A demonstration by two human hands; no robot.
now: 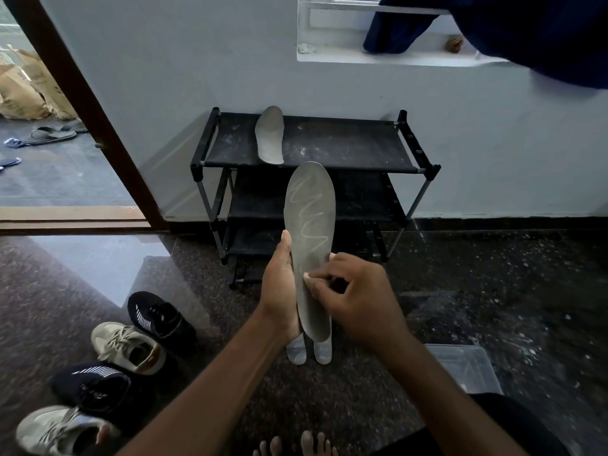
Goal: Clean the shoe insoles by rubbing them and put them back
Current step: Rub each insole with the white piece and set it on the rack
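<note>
Left hand (279,291) grips the insole (311,209); right hand (358,301) fingers (339,258) pinch and rub it. Excess pressure could buckle it loose.

Black shoe rack (345,144) sits against the wall with one grey insole (270,134) lying on its dusty top shelf. Down on the speckled floor (493,291) there's two dark sneakers (161,319) and two beige sneakers (128,347) on the left, two pale insoles (296,352) in the middle, and a clear plastic box (460,366) on the right.
</note>
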